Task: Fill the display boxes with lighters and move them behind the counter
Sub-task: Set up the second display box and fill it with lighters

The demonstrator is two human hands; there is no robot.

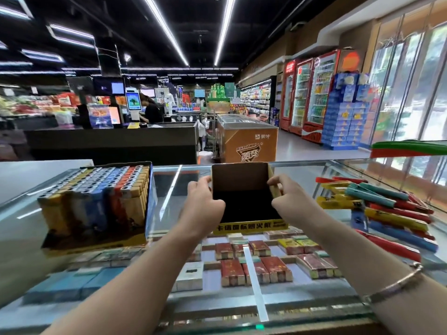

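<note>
On the glass counter [169,197], everything can be placed from the empty display box [244,192] standing at its middle. Well to the left of that box stands a full display box [96,204], packed tight with upright lighters in yellow, blue and orange rows, so that one looks finished and probably waits to be moved. Touching the empty box's left wall is the left hand [203,206], fingers curled over the wall's top edge with the thumb toward the inside; the right hand [287,201] grips the right wall in the same fashion, fingertips hooked over the rim. Holding both side walls like this likely steadies the light cardboard and squares it up, open side toward the person, so lighters can be dropped in upright. The box is dark inside and holds nothing yet. To the right of it, near but apart, lies a loose heap of lighters [377,206] in red, yellow, teal and blue, within easy reach of the right hand for loading. Below the box, under the glass, lie cigarette packs [256,269].
</note>
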